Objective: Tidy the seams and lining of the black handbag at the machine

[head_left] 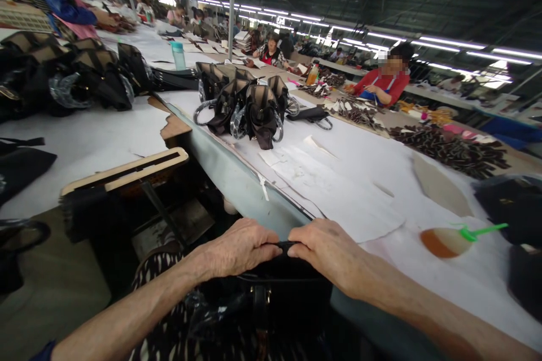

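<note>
My left hand (239, 248) and my right hand (328, 248) are side by side at the bottom centre, both closed over the top edge of a black handbag (275, 287) that rests in my lap against the table's front edge. The fingers curl down over the bag's rim and their tips are hidden. A metal buckle (259, 297) and clear plastic wrap show on the bag below my hands.
A long table (339, 180) covered in white paper stretches ahead, carrying a cluster of dark handbags (245, 104). More bags (63, 76) are piled at left. A glue dish with a green brush (449, 240) lies at right. Other workers sit at the tables behind.
</note>
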`<state>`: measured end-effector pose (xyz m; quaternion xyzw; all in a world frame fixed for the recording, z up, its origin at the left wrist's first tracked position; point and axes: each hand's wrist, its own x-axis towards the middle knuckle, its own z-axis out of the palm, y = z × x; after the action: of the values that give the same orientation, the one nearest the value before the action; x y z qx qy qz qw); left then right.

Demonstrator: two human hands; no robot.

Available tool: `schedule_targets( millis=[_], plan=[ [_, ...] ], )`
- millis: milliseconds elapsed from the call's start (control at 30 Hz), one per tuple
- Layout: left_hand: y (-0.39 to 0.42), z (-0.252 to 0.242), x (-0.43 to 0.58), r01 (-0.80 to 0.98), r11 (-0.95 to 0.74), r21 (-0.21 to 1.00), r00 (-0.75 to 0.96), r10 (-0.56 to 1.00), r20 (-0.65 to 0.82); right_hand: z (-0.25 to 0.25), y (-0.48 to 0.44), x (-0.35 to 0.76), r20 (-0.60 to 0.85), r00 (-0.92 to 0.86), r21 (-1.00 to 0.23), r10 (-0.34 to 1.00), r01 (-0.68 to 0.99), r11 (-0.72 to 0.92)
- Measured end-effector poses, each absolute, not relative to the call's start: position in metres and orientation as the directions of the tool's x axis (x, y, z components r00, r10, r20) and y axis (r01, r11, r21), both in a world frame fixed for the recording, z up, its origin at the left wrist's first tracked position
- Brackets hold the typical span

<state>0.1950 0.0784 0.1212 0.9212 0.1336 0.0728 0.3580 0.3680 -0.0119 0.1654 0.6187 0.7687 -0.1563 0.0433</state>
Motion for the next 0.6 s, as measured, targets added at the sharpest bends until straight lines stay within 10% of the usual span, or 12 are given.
schedule_targets(
  millis=[600],
  plan=[
    [0.083,0.117,0.194,0.158,-0.648,0.745,0.944,0.321,0.079,0.174,0.011,0.352,-0.388,-0.213,-0.203,0.897,0.969,0.142]
  ],
)
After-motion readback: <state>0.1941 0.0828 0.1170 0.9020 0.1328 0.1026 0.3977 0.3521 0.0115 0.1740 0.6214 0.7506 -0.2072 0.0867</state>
